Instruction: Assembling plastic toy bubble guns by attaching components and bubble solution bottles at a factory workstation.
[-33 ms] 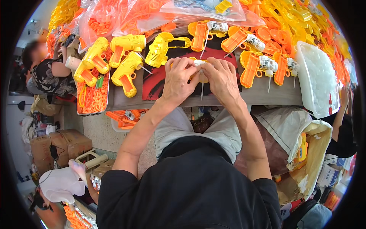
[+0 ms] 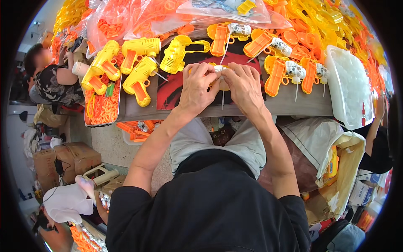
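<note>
My left hand [image 2: 196,87] and my right hand [image 2: 243,86] meet over the dark red-and-black mat [image 2: 168,94]. Their fingertips close from both sides on a partly built toy gun [image 2: 219,68]. Only a bit of its yellow shell and white inner part shows; my fingers cover the rest. A thin pale tube [image 2: 222,101] hangs below it. Just beyond my left hand lies an empty yellow shell half [image 2: 170,59]. To the right of my right hand, open toy gun halves [image 2: 275,77] with orange handles and white inner parts lie on the table.
Closed yellow-and-orange toy guns [image 2: 140,82] lie at the left, beside a tray [image 2: 103,124] of small orange rings. A white bin [image 2: 333,90] with translucent parts stands at the right edge. Clear bags [image 2: 189,17] and heaps of yellow parts [image 2: 331,21] line the back. Other people sit nearby.
</note>
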Demonstrator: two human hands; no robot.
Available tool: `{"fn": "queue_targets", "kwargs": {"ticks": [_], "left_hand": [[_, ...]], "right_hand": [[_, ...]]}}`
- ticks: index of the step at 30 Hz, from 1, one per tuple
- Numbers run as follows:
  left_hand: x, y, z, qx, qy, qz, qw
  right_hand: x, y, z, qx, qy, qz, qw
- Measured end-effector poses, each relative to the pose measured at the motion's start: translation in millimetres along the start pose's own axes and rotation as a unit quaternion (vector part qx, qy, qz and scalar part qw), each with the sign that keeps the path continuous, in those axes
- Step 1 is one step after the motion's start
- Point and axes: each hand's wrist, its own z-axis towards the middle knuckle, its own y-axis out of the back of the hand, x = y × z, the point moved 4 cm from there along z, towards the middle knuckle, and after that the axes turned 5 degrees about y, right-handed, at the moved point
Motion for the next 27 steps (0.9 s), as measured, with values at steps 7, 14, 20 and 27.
{"fn": "queue_targets", "kwargs": {"ticks": [7,14,20,27], "left_hand": [[24.0,13.0,-10.0,-0.039,0.007,-0.063,0.997],[2.8,-2.9,-24.5,0.007,-0.041,0.047,0.998],[38.6,31.3,-8.8,-0.075,-0.013,0.035,0.996],[132.7,43.5,8.2,-0.064,0.091,0.336,0.935]], "right_hand": [[3.5,-1.0,-4.2,-0.026,-0.003,-0.005,1.000],[9.2,2.1,1.2,-0.012,-0.024,0.014,1.000],[10.9,-5.1,-7.3,-0.058,-0.040,-0.022,0.997],[9.9,1.9,-0.8,-0.063,-0.063,0.017,0.996]]}}
